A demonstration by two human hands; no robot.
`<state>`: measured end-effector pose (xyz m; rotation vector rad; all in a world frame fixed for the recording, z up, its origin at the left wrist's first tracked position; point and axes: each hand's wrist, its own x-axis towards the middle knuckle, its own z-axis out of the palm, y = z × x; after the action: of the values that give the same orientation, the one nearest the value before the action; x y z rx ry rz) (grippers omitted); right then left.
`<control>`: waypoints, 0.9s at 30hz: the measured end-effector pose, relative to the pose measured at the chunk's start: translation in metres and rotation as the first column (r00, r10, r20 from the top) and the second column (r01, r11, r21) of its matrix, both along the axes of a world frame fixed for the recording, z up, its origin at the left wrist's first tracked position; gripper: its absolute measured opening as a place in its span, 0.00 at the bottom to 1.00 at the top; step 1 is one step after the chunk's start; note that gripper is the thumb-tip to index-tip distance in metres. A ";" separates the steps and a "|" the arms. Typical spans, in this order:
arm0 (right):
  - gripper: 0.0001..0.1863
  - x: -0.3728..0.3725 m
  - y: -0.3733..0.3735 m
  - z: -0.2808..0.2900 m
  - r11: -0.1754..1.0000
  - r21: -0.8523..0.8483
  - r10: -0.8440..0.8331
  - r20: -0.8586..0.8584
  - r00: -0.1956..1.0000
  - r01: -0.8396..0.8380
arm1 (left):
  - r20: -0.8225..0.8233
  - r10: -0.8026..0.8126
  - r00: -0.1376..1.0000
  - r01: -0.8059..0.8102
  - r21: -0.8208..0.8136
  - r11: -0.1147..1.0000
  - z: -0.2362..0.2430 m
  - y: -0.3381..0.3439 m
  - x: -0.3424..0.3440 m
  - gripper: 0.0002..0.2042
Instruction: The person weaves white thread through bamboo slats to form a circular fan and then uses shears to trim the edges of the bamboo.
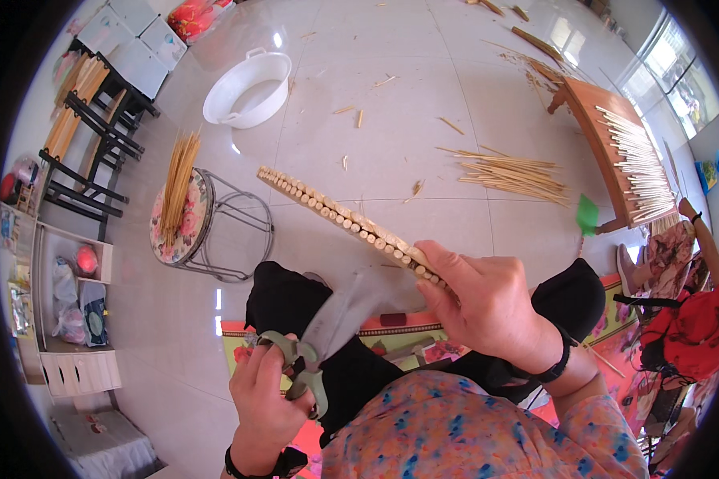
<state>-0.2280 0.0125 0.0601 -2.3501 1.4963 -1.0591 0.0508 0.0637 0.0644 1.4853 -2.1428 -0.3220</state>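
Observation:
My left hand is closed round the green handles of a pair of scissors. Their grey blades point up and to the right, somewhat smeared, beneath the near end of a flat panel of pale stalks. My right hand grips this panel by that near end, thumb on top. Seen edge-on, the panel slants away to the upper left. Round cut stalk ends line its edge in close rows. The blades look close to the panel, but I cannot tell if they touch it.
On the left, a flowered stool bears a bundle of stalks. Beyond it stands a white basin. More stalks and scraps lie on the tiled floor. At right, a wooden bench carries stalks, near a person in red.

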 end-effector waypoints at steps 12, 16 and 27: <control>0.19 0.001 -0.002 0.004 1.000 0.021 -0.001 0.017 1.000 0.001 | 0.363 -0.048 0.931 0.048 0.009 0.999 0.027 0.002 -0.002 0.21; 0.19 0.001 -0.001 0.003 1.000 0.015 -0.011 -0.007 1.000 0.011 | 0.399 -0.035 0.916 0.047 -0.020 0.999 0.029 0.002 -0.005 0.20; 0.19 -0.001 -0.004 -0.002 0.999 -0.020 -0.036 0.040 0.999 0.037 | 0.445 -0.025 0.895 0.054 -0.051 0.997 0.033 0.000 -0.009 0.22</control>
<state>-0.2286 0.0083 0.0584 -2.3101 1.5274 -1.1280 0.0422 0.0636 0.0971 1.5985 -2.5097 0.0854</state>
